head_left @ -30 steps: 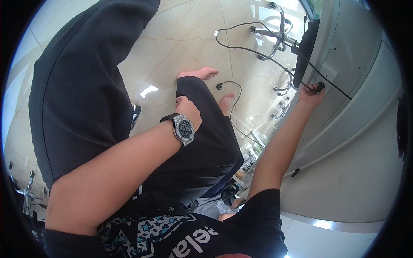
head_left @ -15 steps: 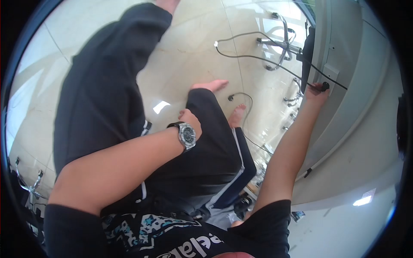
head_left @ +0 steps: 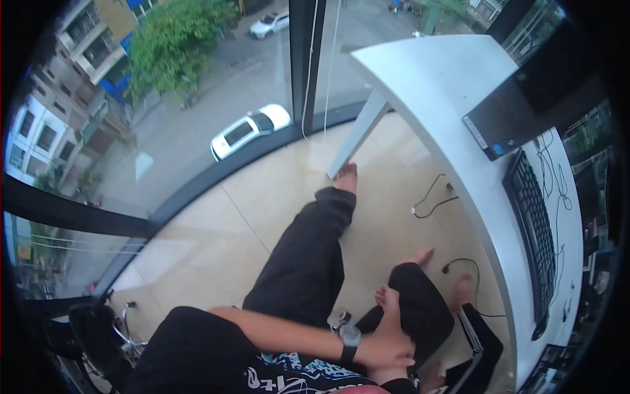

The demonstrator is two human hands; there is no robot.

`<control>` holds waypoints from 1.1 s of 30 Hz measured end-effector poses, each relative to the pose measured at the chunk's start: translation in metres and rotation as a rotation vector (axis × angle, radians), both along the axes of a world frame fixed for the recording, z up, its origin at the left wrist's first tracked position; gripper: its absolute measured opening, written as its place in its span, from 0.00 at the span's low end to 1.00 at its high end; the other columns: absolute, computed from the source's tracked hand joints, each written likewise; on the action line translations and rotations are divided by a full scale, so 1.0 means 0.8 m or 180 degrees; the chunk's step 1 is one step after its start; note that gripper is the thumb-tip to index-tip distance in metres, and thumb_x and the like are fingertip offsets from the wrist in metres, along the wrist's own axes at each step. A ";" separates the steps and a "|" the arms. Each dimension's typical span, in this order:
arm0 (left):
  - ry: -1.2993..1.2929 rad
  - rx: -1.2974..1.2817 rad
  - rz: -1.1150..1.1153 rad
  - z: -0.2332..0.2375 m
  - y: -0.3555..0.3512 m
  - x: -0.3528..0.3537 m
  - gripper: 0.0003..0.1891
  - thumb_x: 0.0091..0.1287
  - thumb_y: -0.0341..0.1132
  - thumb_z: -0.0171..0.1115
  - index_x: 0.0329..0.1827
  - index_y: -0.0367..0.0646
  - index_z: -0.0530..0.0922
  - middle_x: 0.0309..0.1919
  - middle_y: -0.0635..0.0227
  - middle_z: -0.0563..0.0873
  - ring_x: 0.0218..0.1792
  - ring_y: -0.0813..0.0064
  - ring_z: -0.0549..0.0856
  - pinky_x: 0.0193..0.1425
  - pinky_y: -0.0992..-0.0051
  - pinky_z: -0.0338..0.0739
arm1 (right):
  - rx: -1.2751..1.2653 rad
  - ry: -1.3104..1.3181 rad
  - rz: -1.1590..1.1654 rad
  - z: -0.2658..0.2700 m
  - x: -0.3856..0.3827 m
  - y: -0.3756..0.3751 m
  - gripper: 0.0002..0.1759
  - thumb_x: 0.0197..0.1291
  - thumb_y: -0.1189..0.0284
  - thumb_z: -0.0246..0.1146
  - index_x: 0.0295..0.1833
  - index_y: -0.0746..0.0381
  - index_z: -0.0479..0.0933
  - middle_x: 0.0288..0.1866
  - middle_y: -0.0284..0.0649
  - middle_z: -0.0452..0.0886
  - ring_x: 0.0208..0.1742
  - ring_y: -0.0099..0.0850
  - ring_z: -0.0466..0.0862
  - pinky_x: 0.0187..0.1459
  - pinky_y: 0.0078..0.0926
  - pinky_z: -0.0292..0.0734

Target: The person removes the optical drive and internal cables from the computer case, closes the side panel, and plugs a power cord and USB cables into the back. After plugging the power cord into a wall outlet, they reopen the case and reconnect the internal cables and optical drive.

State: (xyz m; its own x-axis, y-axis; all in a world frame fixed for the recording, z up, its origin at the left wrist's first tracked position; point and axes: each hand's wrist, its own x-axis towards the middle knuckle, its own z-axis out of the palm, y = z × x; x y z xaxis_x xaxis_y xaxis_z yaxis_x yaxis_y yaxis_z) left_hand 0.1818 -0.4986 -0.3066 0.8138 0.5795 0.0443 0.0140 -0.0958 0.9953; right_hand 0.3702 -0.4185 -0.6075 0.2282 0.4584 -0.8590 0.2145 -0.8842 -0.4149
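My left hand (head_left: 387, 349), a watch (head_left: 350, 337) at its wrist, lies across my right forearm with its fingers wrapped round it; the forearm is slightly blurred. Beyond it, over the dark trousers (head_left: 420, 308), my right hand (head_left: 388, 299) points up with loosely bent fingers and no object seen in it. A black plug (head_left: 446, 269) on a cable lies on the floor (head_left: 256, 210) near a bare foot (head_left: 463, 289). Another thin cable (head_left: 426, 213) hangs or lies below the desk edge.
The curved white desk (head_left: 440, 125) on the right bears a black keyboard (head_left: 535, 230), a laptop-like black device (head_left: 502, 125) and thin cables. Its leg (head_left: 357, 134) stands beside a bare foot (head_left: 348, 177). Glass panes with dark frames (head_left: 197, 174) curve along the left; wheeled chair parts (head_left: 125, 325) show lower left.
The view has swung towards the window and desk. My right hand has left the black plug at the wall socket and come in near my body; my left hand now lies over my right forearm.
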 end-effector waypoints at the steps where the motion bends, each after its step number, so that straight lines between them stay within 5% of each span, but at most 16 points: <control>1: -0.0185 0.0458 0.0559 -0.018 -0.052 0.022 0.19 0.80 0.45 0.51 0.55 0.37 0.81 0.52 0.50 0.84 0.65 0.48 0.78 0.79 0.48 0.61 | 0.0075 0.0374 0.0050 -0.006 -0.004 -0.008 0.17 0.75 0.60 0.60 0.53 0.65 0.79 0.44 0.46 0.87 0.40 0.38 0.89 0.41 0.38 0.85; 3: -0.0348 0.1003 0.1063 -0.025 -0.089 0.038 0.21 0.83 0.45 0.47 0.59 0.37 0.80 0.57 0.50 0.83 0.70 0.50 0.76 0.83 0.46 0.54 | 0.0279 0.0554 0.0341 -0.001 -0.017 0.008 0.17 0.75 0.60 0.59 0.53 0.64 0.79 0.42 0.44 0.87 0.38 0.38 0.89 0.40 0.37 0.85; 6: -0.0605 0.0332 -0.0205 0.023 -0.077 0.028 0.21 0.84 0.46 0.44 0.60 0.40 0.79 0.55 0.60 0.82 0.70 0.56 0.74 0.80 0.45 0.56 | 0.0684 0.0407 0.0789 0.026 -0.025 0.030 0.20 0.72 0.61 0.62 0.54 0.68 0.83 0.41 0.46 0.89 0.35 0.33 0.89 0.36 0.30 0.84; 8: -0.0999 0.0750 -0.0235 0.026 -0.072 0.023 0.22 0.85 0.47 0.42 0.65 0.42 0.77 0.62 0.57 0.79 0.75 0.55 0.70 0.83 0.47 0.53 | 0.1045 -0.0609 0.2316 0.058 -0.023 0.041 0.20 0.71 0.61 0.63 0.54 0.69 0.84 0.42 0.48 0.90 0.40 0.37 0.90 0.45 0.36 0.85; 10: -0.0179 0.1677 0.0010 -0.007 -0.060 0.025 0.27 0.84 0.50 0.40 0.79 0.46 0.68 0.79 0.54 0.68 0.82 0.55 0.61 0.85 0.47 0.47 | 0.1363 -0.0985 0.3007 0.080 -0.007 0.054 0.20 0.69 0.61 0.65 0.54 0.68 0.85 0.43 0.49 0.90 0.42 0.39 0.90 0.48 0.37 0.84; 12: 0.0827 0.2305 0.0354 -0.034 -0.040 0.013 0.30 0.83 0.52 0.42 0.84 0.52 0.60 0.82 0.55 0.62 0.83 0.55 0.60 0.79 0.38 0.56 | 0.1593 -0.1390 0.3678 0.116 0.011 0.054 0.20 0.67 0.61 0.66 0.55 0.67 0.85 0.43 0.50 0.90 0.44 0.40 0.90 0.51 0.38 0.84; 15: 0.2549 0.2406 0.0332 -0.056 -0.002 -0.038 0.37 0.74 0.50 0.61 0.84 0.53 0.59 0.81 0.55 0.64 0.79 0.52 0.67 0.76 0.42 0.64 | 0.2092 -0.1056 0.3127 0.187 0.063 0.060 0.20 0.67 0.60 0.67 0.53 0.65 0.86 0.48 0.50 0.89 0.50 0.44 0.89 0.55 0.40 0.82; 18: 0.1073 0.1412 0.1268 -0.021 0.070 -0.112 0.38 0.69 0.39 0.68 0.81 0.43 0.63 0.75 0.45 0.73 0.75 0.50 0.73 0.79 0.59 0.65 | 0.2873 -0.0798 0.2088 0.266 0.137 0.040 0.24 0.69 0.56 0.67 0.60 0.64 0.83 0.52 0.49 0.89 0.50 0.43 0.88 0.57 0.40 0.81; 21: 0.0504 0.0294 0.2076 0.038 0.175 -0.172 0.31 0.75 0.41 0.65 0.76 0.38 0.69 0.66 0.53 0.81 0.67 0.62 0.80 0.72 0.64 0.72 | 0.3006 0.1935 0.0622 0.417 0.155 -0.038 0.33 0.71 0.48 0.64 0.68 0.63 0.75 0.69 0.48 0.79 0.63 0.41 0.82 0.64 0.43 0.76; 22: -0.0942 -0.0503 0.2138 0.100 0.177 -0.181 0.28 0.79 0.47 0.59 0.75 0.39 0.68 0.66 0.56 0.82 0.66 0.64 0.81 0.71 0.65 0.73 | 0.3171 0.3169 0.0049 0.457 0.141 -0.057 0.35 0.72 0.46 0.62 0.71 0.61 0.72 0.74 0.48 0.75 0.68 0.41 0.78 0.67 0.44 0.75; 25: -0.1638 -0.1508 0.1748 0.148 0.255 -0.194 0.33 0.79 0.57 0.53 0.74 0.38 0.68 0.63 0.57 0.83 0.62 0.64 0.82 0.69 0.65 0.74 | 0.3877 0.3794 -0.0345 0.478 0.167 -0.039 0.45 0.65 0.34 0.60 0.73 0.58 0.72 0.75 0.44 0.72 0.75 0.37 0.71 0.69 0.45 0.71; 26: -0.1755 -0.1743 0.2197 0.148 0.272 -0.184 0.35 0.77 0.60 0.51 0.72 0.36 0.69 0.60 0.57 0.83 0.57 0.63 0.84 0.66 0.65 0.77 | 0.3887 0.3774 -0.0362 0.481 0.176 -0.023 0.45 0.65 0.34 0.60 0.73 0.58 0.72 0.75 0.44 0.72 0.75 0.37 0.71 0.69 0.45 0.71; 28: -0.1842 -0.1975 0.2627 0.138 0.289 -0.175 0.38 0.75 0.63 0.49 0.70 0.34 0.70 0.56 0.56 0.84 0.52 0.62 0.86 0.62 0.65 0.80 | 0.3703 0.2349 -0.2631 0.483 0.186 0.014 0.42 0.64 0.34 0.60 0.70 0.55 0.73 0.67 0.42 0.79 0.66 0.38 0.79 0.61 0.41 0.77; 30: -0.1341 -0.1122 0.2752 0.126 0.297 -0.172 0.37 0.73 0.62 0.48 0.64 0.32 0.74 0.45 0.54 0.86 0.42 0.63 0.88 0.51 0.66 0.84 | 0.3778 0.1952 -0.2462 0.478 0.182 0.021 0.38 0.65 0.37 0.60 0.67 0.55 0.74 0.62 0.40 0.81 0.58 0.37 0.82 0.54 0.38 0.78; 31: -0.1540 -0.1054 0.2739 0.120 0.300 -0.167 0.32 0.73 0.60 0.48 0.51 0.33 0.78 0.31 0.57 0.85 0.25 0.68 0.84 0.33 0.71 0.82 | 0.3824 0.1566 -0.2233 0.475 0.178 0.022 0.33 0.65 0.40 0.60 0.63 0.55 0.75 0.56 0.38 0.83 0.50 0.37 0.85 0.46 0.35 0.80; 33: -0.1436 -0.0931 0.2778 0.113 0.305 -0.170 0.30 0.73 0.60 0.49 0.44 0.36 0.78 0.27 0.60 0.83 0.22 0.70 0.82 0.29 0.71 0.78 | 0.3959 0.1536 -0.2365 0.473 0.173 0.026 0.29 0.66 0.44 0.59 0.60 0.55 0.75 0.50 0.36 0.83 0.43 0.34 0.83 0.40 0.33 0.77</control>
State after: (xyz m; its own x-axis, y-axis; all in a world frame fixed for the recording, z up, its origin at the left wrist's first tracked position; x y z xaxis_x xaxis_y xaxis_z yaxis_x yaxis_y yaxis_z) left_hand 0.0455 -0.2549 -0.2161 0.0457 0.9989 0.0036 -0.4190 0.0159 0.9078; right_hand 0.5087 -0.3975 -0.2293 0.5447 0.8343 -0.0850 -0.4759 0.2240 -0.8505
